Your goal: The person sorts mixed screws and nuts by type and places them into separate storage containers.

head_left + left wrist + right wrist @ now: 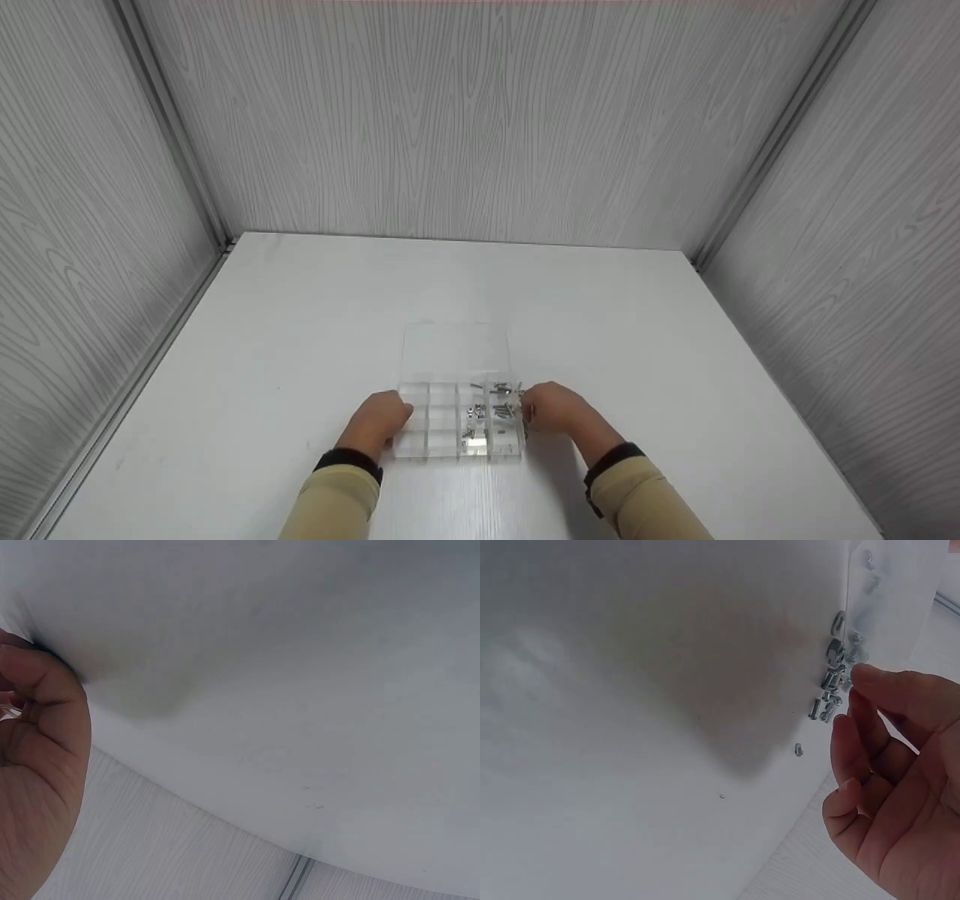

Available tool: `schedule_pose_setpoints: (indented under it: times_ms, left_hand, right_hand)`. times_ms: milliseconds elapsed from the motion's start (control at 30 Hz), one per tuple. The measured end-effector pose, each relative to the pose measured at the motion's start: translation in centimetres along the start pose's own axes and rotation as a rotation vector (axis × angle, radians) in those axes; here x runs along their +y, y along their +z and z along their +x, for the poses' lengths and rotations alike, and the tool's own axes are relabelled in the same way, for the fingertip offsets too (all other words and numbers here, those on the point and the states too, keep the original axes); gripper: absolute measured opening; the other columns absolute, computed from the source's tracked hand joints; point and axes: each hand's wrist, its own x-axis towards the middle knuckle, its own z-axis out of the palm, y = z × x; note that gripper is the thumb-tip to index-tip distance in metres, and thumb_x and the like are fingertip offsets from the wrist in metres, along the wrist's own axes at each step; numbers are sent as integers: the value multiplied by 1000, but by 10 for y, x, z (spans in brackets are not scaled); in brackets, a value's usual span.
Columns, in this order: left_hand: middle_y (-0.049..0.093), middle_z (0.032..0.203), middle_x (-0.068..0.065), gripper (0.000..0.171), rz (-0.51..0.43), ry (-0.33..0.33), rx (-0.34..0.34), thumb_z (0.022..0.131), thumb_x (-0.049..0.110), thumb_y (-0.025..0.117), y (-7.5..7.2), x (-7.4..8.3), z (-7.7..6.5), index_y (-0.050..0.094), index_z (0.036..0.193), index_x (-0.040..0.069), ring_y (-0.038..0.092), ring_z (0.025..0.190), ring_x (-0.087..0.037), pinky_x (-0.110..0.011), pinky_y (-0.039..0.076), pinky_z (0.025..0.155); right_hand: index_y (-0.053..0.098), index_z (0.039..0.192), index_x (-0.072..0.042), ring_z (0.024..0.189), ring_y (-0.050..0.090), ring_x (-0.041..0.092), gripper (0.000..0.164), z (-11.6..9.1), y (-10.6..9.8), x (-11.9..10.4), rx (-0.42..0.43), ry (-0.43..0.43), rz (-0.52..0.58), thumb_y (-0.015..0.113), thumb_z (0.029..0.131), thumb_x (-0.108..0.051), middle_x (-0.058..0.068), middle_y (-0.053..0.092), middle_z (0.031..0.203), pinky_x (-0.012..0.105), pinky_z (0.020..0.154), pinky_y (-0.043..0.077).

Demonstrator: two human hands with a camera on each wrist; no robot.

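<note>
A clear plastic compartment box (pixel 442 420) lies on the white table, its transparent lid (pixel 455 349) folded back at the far side. My left hand (pixel 381 416) grips the box's left edge, thumb over the rim; in the left wrist view the curled left hand (pixel 45 765) hides that hold. Small metal screws (pixel 504 412) and other bits of hardware sit in the right-hand compartments. At the box's right side is my right hand (pixel 555 407). Its bent thumb and fingers come close together beside a cluster of loose screws (pixel 831 679); I cannot tell whether they pinch one.
One stray screw (pixel 799 750) lies apart from the cluster, with a tiny speck (pixel 722 796) farther off. Grey wood-grain panels (pixel 465 120) wall in the white table (pixel 637 315) at the back and both sides.
</note>
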Motion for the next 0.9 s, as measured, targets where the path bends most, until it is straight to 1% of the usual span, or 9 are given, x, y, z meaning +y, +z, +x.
schedule_pose_setpoints:
  times_ms: [167,300,433,567,733,833,900]
  left_hand:
    - [54,66,-10,28,9,10,-5,91,19,43,-1,-1,1,57,93,-5,49,48,-18,-28,42,48]
    - [53,68,-11,28,4,3,-2,91,19,43,-1,-1,1,57,94,-5,50,51,-19,-29,43,50]
    - [53,70,-11,28,-11,-10,2,91,19,44,0,-2,2,57,97,-5,51,54,-20,-29,43,49]
    - [53,70,-11,28,-8,-9,3,91,19,44,0,-2,3,56,98,-5,51,52,-20,-29,43,49]
    - [53,67,-11,28,0,0,11,91,19,44,0,-3,2,56,96,-5,50,50,-19,-29,43,48]
    - [53,65,-11,27,10,8,13,91,19,43,0,-3,1,56,94,-5,50,48,-19,-29,43,47]
    - [54,63,-11,30,17,5,7,93,20,43,0,-2,1,57,97,-6,51,46,-18,-28,43,45]
  right_hand:
    - [66,69,-14,61,50,12,14,3,6,2,-32,36,71,70,69,-1,-6,58,68,27,59,45]
    - [67,72,-14,65,51,13,16,5,10,3,-48,68,129,72,68,0,-6,58,70,29,63,46]
    - [69,81,-14,73,54,13,18,7,13,4,-43,85,146,70,70,0,-5,61,77,31,71,47]
    - [70,89,-14,76,55,13,21,9,14,5,-15,72,133,67,72,-1,-5,62,80,33,75,47]
    - [69,86,-11,75,56,15,20,9,12,4,-25,55,145,68,70,1,-2,62,79,33,73,48]
    - [69,85,-10,77,56,17,18,9,14,5,-39,57,167,67,71,2,-1,62,80,34,75,48]
    - [70,85,-10,76,57,17,19,9,16,5,-41,55,184,68,70,2,-1,63,80,34,73,48]
